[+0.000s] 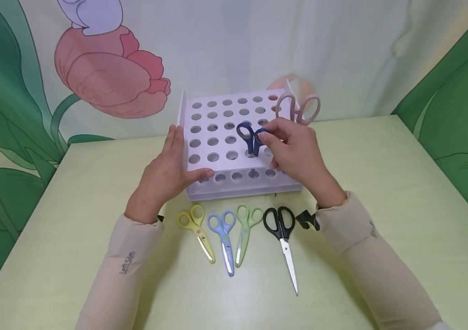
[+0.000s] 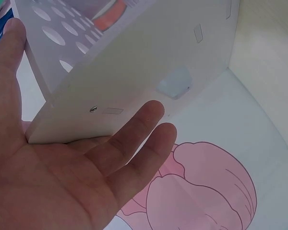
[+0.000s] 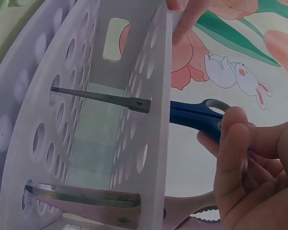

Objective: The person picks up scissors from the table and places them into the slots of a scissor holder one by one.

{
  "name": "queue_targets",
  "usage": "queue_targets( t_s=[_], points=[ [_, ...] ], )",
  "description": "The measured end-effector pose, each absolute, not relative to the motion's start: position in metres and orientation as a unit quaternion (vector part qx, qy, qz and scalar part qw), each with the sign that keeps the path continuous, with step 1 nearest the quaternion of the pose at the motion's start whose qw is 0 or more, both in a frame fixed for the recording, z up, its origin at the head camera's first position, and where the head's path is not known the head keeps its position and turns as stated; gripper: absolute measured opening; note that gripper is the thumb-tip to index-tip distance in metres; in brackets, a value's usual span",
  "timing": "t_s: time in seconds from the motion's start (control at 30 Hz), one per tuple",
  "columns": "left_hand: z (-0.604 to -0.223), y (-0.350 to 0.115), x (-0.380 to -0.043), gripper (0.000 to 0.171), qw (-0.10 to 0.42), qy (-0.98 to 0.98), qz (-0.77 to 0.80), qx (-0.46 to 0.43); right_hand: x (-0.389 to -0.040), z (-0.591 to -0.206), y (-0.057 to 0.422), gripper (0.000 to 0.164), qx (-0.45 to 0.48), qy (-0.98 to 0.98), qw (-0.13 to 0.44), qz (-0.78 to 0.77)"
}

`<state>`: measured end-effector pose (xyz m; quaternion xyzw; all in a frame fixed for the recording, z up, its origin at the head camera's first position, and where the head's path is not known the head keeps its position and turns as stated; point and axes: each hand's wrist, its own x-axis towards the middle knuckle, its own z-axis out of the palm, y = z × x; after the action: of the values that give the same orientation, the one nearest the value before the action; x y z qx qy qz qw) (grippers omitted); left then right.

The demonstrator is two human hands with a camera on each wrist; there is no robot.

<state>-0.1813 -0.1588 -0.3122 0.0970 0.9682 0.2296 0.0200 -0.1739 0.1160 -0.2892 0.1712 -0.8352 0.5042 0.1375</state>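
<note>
A white two-tier scissor rack [image 1: 222, 135] with rows of round holes stands on the table. My right hand [image 1: 297, 144] pinches the handle of a pair of dark blue scissors [image 1: 250, 137]. In the right wrist view, the closed blades [image 3: 101, 97] pass through a hole in the upper panel, and their tip reaches a hole in the lower one. My left hand [image 1: 161, 172] rests against the rack's left side, fingers extended along the side wall, thumb lying by its front edge. Pink scissors [image 1: 301, 110] stand in the rack beside my right hand, blades inside.
In front of the rack lie yellow scissors [image 1: 196, 229], light blue scissors [image 1: 225, 240], green scissors [image 1: 245, 231] and larger black-handled scissors [image 1: 285, 247], tips toward me. A printed curtain [image 1: 234, 55] hangs behind the table [image 1: 403, 206].
</note>
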Motion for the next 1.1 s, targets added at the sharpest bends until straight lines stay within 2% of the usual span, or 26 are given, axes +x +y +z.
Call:
queue_targets(
  t_s=[0.3,0.7,0.97,1.1],
  points=[
    [-0.311,-0.158,-0.182,0.126,0.023,0.969,0.227,0.094,-0.177,-0.300,0.110,0.008,0.191,-0.825,0.191,0.497],
    [-0.309,-0.158,-0.181,0.125,0.020,0.971,0.221,0.089,-0.180,-0.308,0.104,0.011,0.183,-0.834,0.211,0.477],
    [-0.309,-0.157,-0.182,0.126,0.018,0.970,0.223,0.089,-0.180,-0.312,0.101,0.010,0.206,-0.827,0.267,0.449],
    [-0.311,-0.158,-0.182,0.126,0.021,0.971,0.222,0.088,-0.180,-0.316,0.100,0.012,0.204,-0.831,0.275,0.438]
  ],
)
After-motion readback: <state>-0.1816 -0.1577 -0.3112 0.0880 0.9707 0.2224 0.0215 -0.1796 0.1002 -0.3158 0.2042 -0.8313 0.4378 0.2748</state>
